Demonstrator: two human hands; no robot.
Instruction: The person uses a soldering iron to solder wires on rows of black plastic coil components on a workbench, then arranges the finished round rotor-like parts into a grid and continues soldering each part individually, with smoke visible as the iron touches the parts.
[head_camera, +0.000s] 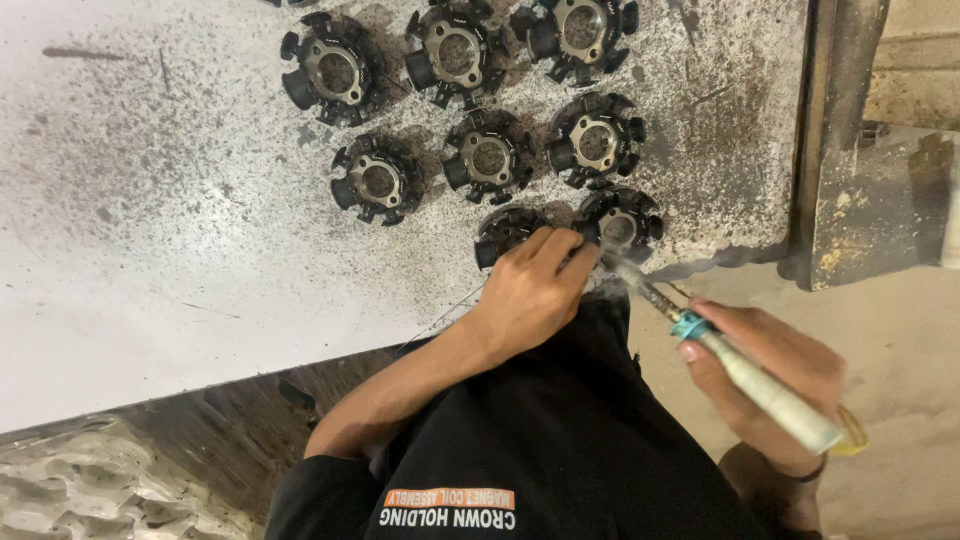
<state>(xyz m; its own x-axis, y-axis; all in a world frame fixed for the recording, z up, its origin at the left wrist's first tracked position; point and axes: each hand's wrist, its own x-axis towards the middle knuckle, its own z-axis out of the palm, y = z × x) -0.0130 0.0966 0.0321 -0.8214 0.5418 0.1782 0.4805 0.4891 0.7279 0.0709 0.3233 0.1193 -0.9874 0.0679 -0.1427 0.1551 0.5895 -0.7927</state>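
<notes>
My left hand (530, 293) rests on a black round stator part (506, 228) at the near edge of a white speckled work surface (160, 230), its fingers curled over it. My right hand (775, 375) grips a soldering iron (745, 372) with a pale handle and a teal collar. The iron's tip points at the neighbouring stator part (622, 222), where a wisp of smoke shows. Several more black stator parts with metal centre rings, such as one stator (334, 70), lie in rows behind.
A metal post and stained block (860, 200) stand at the right of the work surface. A crumpled grey sheet (90, 490) lies at the lower left. My dark shirt (560, 450) fills the lower middle. The beige floor (900, 300) shows at right.
</notes>
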